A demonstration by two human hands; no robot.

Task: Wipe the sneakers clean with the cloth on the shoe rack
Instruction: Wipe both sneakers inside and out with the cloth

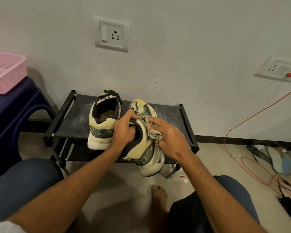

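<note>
Starting at the left, the rack [74,121] carries the standing sneaker [104,125] upright on its top shelf, heel toward the person, just left of the left grip [124,130] and apart from it. The left grip is closed on the held sneaker [146,152]: its fingers are hooked into the dark collar and curl over the tongue. That sneaker lies between the two grips, rolled so its side faces up. Its long axis runs away from the person, with the toe far out over the shelf and the heel hanging past the rack's front edge, nearest the knees. Whether the toe rests on the shelf cannot be told. Right of the collar, the cloth [155,134] is bunched against the sneaker's right flank about midway along. The right grip [170,133] lies over it, holding the wad under the palm while the longer fingers press it to the upper. The wiping seems well under way on this flank. Since the sneaker stretches fore and aft from the right grip, the next stroke probably runs along that line, out toward the toe or back toward the heel, not across. The right grip is the nearer one for that, and the left grip only needs to steady the collar against the push. The standing sneaker shows no sign either way of having been wiped.
</note>
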